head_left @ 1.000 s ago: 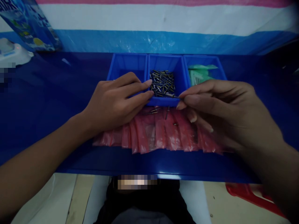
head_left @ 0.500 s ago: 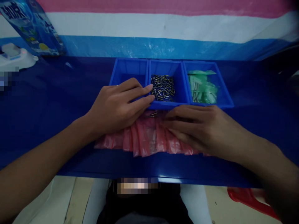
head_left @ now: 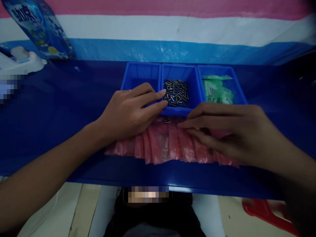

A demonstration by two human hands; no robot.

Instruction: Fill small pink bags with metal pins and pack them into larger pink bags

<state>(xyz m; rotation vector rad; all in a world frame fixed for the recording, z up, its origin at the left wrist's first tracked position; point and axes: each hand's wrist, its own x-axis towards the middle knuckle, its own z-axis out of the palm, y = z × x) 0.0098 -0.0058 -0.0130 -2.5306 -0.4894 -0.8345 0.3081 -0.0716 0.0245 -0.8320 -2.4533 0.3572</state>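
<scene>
My left hand (head_left: 135,110) lies over the left part of a row of pink plastic bags (head_left: 186,151), its index and middle fingers stretched apart toward the middle blue bin (head_left: 181,111); its thumb is hidden. Small metal pins (head_left: 175,93) with brassy parts fill the bottom of that bin. By the left fingertips, a few loose pins (head_left: 166,122) lie on the bags. My right hand (head_left: 229,130) hovers above the right part of the row, thumb and fingers pinched together. Whatever lies between those fingertips is too small and dark to name.
A left blue bin (head_left: 142,70) and a right blue bin (head_left: 239,84) holding green plastic packets (head_left: 217,90) flank the middle one. A blue detergent bag (head_left: 41,31) and a white power strip (head_left: 32,64) stand at the far left. The table's front edge (head_left: 158,187) is close to my lap.
My right hand has shifted right and lifted slightly, uncovering more of the bags at the right. My left hand keeps its place over the bags. The whole view has slid slightly.
</scene>
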